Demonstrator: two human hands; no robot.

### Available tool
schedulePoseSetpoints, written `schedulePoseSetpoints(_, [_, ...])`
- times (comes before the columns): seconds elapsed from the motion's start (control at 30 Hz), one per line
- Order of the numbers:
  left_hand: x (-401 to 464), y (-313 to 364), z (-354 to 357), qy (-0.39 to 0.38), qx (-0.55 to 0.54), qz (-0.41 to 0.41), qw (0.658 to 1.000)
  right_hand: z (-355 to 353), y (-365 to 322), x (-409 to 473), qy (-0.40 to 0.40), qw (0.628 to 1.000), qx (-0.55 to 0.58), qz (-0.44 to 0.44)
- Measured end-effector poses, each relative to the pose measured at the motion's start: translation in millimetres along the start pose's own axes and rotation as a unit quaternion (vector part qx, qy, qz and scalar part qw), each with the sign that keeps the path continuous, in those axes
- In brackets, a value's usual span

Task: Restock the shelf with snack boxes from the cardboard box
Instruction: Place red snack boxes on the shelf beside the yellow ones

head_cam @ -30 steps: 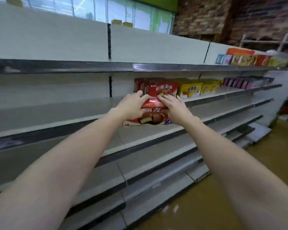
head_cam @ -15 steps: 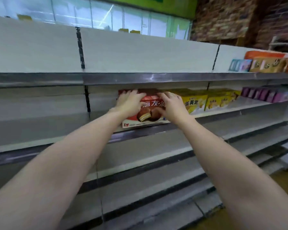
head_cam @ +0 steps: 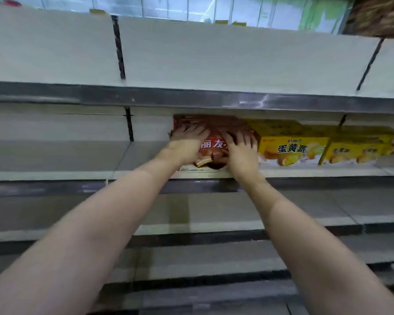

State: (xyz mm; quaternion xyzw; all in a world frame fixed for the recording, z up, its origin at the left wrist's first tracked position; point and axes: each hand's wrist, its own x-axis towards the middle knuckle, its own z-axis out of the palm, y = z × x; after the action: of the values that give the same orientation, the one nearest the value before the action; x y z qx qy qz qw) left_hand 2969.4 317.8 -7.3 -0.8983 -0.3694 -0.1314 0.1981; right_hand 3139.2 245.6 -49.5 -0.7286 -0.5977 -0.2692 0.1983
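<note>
Both your arms reach forward and up to the second shelf (head_cam: 146, 173) from the top, meeting at about 12 o'clock in the view. Your left hand (head_cam: 187, 142) lies flat with fingers spread against the front face and upper left corner of the red snack box (head_cam: 212, 153), palm pressed to the cardboard rather than curled around it. Your right hand (head_cam: 241, 148) does the same on the right half of that face, fingers splayed and pointing up toward 12 o'clock, thumb side toward the middle. Neither hand is clenched; both rest open on the box, touching it. The red box stands upright at the front edge of the shelf, its lower edge on the shelf board, with printed white characters and a picture of a chocolate-coated cake showing between your two hands. More red boxes (head_cam: 214, 121) sit behind it, deeper in the shelf, blurred. Just beside the red box, at 3 o'clock from it, stands a yellow box (head_cam: 291, 151) with blue characters and cake pictures, its left side touching or nearly touching your right hand. Another yellow box (head_cam: 359, 151) follows farther toward 3 o'clock. The shelf stretch toward 9 o'clock of the red box is bare board. The cardboard box is out of view.
</note>
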Motion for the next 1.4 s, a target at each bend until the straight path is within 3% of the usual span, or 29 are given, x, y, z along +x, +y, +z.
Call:
schedulePoseSetpoints(0.07, [2.5, 4.5, 2.5, 0.005, -0.013, -0.009, 1.0, 5.6, 4.9, 0.7, 0.038, 0.999, -0.006, -0.007])
schedulePoseSetpoints(0.57, [11.8, 28.7, -4.5, 0.011, -0.112, -0.051, 0.992, -0.5, 36.8, 8.9, -0.012, 1.0, -0.016, -0.014])
schedulePoseSetpoints(0.7, [10.0, 29.0, -3.8, 0.017, -0.086, -0.06, 0.994, 0.1, 31.5, 9.6, -0.003, 1.0, -0.018, -0.011])
schedulePoseSetpoints(1.0, [2.1, 19.4, -6.7, 0.015, -0.077, -0.046, 0.996, -17.0, 9.5, 12.9, -0.08, 0.996, -0.029, 0.012])
schedulePoseSetpoints(1.1, [-18.8, -3.4, -6.0, 0.047, -0.066, -0.04, 0.996, -23.6, -14.2, 8.6, -0.062, 0.998, -0.011, -0.013])
schedulePoseSetpoints(1.27, [-76.3, -66.3, -6.0, 0.099, -0.082, -0.092, 0.987, -26.7, -109.2, 3.3, 0.034, 0.991, 0.048, -0.122])
schedulePoseSetpoints(1.4, [-145.6, -132.8, -1.9, 0.072, -0.097, -0.161, 0.98, -23.6, -214.1, 3.7, 0.023, 0.969, 0.14, -0.202])
